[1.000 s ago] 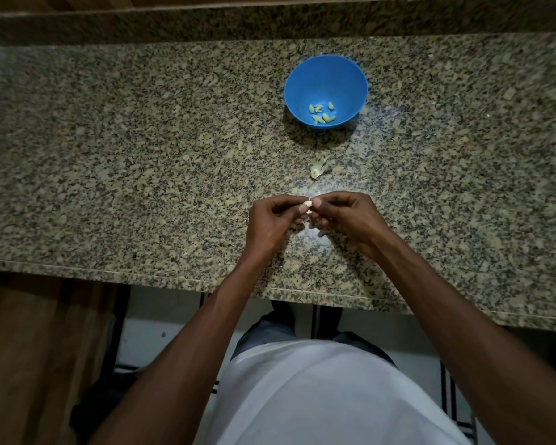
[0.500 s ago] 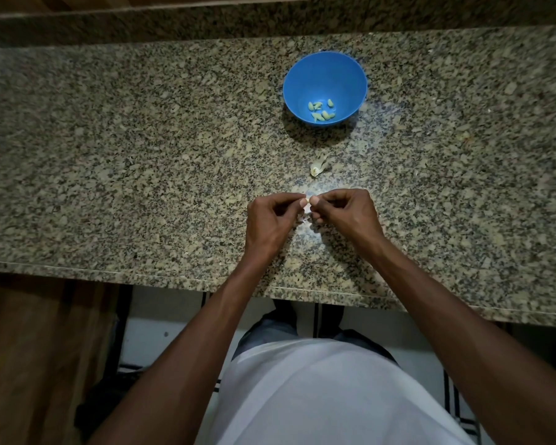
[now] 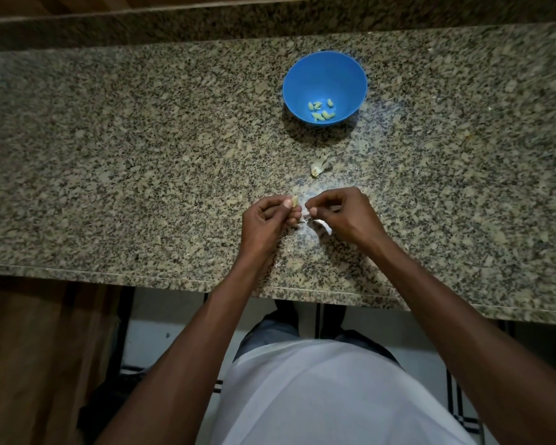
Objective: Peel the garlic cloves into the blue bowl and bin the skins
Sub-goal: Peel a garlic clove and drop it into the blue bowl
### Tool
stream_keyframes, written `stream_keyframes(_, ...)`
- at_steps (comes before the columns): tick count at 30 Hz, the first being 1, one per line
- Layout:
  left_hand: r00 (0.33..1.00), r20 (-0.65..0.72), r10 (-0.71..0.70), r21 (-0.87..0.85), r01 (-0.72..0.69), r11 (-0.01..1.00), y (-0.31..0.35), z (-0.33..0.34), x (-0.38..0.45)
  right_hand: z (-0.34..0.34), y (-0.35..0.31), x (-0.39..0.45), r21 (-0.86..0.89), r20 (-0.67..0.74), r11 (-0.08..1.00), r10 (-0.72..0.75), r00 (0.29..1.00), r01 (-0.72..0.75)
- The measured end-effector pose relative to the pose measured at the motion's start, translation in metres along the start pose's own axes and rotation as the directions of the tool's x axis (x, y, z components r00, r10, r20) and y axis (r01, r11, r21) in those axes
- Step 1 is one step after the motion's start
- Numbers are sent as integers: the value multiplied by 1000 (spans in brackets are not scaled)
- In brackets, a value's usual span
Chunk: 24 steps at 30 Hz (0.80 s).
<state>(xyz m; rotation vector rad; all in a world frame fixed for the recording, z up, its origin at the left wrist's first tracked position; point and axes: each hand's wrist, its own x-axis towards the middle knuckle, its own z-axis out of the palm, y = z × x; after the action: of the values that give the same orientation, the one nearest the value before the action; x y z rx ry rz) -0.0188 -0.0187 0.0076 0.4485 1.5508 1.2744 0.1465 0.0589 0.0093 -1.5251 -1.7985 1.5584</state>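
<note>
At the centre of the frame, above the granite countertop (image 3: 109,162), the left hand (image 3: 265,224) pinches a pale garlic clove (image 3: 294,200) between thumb and fingertips. Just to its right, the right hand (image 3: 345,216) has its fingers curled, pinching a thin strip of skin (image 3: 321,223). Another unpeeled clove (image 3: 318,167) lies just above the hands. The blue bowl (image 3: 325,72), upper centre, holds several peeled cloves (image 3: 321,110).

Curled fingers (image 3: 318,205) hide what the right hand (image 3: 344,216) pinches.
</note>
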Motion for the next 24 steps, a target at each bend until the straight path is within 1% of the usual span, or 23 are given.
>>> stream_keyframes(2, 1000, 24, -6, -23, 7, 1000, 2, -1, -2, 2, -2, -1, -12, -47, 1000, -23, 999, 22)
stream_keyframes(3, 1000, 26, -12, -27, 13, 1000, 2, -1, -2, 3, -3, -1, 16, -61, 999, -38, 997, 39)
stream_keyframes(5, 1000, 22, -19, -16, 20, 1000, 3, -2, -2, 5, -5, -1, 152, -33, 988, -33, 999, 37)
stream_keyframes(7, 1000, 22, -3, 45, 2, 999, 3, -2, -2, 9, -7, -3, 290, 22, 957, 0, 1000, -6)
stream_keyframes(9, 999, 34, 30, 118, -33, 992, 2, -1, -2, 13, -6, -3, 326, 13, 945, -4, 1000, -1)
stream_keyframes(11, 998, 34, 53, 144, -57, 988, 2, 1, -2, 15, -3, -2, 374, -7, 927, -11, 1000, 12)
stream_keyframes(14, 998, 28, 62, 135, -65, 989, 4, 2, -3, 16, -3, -3, 460, 8, 887, 35, 999, -35)
stream_keyframes(16, 997, 28, 71, 156, -75, 985, 5, 1, -4, 15, -6, -4, 515, 39, 851, 98, 994, -104)
stream_keyframes(17, 996, 27, 79, 177, -83, 981, 6, 1, -3, 14, -8, -4, 559, 70, 814, 146, 987, -160)
stream_keyframes(18, 995, 32, 93, 202, -97, 974, 8, 0, -2, 13, -10, -4, 617, 120, 752, 202, 972, -232)
stream_keyframes(20, 989, 56, 135, 253, -145, 957, 10, -2, 0, 10, -14, -2, 734, 250, 560, 303, 920, -384)
stream_keyframes(21, 985, 65, 160, 276, -172, 946, 12, -2, 2, 8, -16, -1, 774, 296, 466, 334, 895, -430)
stream_keyframes(22, 981, 65, 181, 304, -192, 933, 14, 0, 3, 7, -17, 1, 797, 312, 410, 352, 883, -444)
stream_keyframes(23, 979, 55, 196, 331, -203, 922, 15, 3, 6, 5, -18, 3, 804, 299, 405, 356, 885, -435)
stream_keyframes(24, 980, 39, 195, 348, -197, 917, 17, 5, 8, 4, -18, 5, 795, 265, 449, 349, 899, -409)
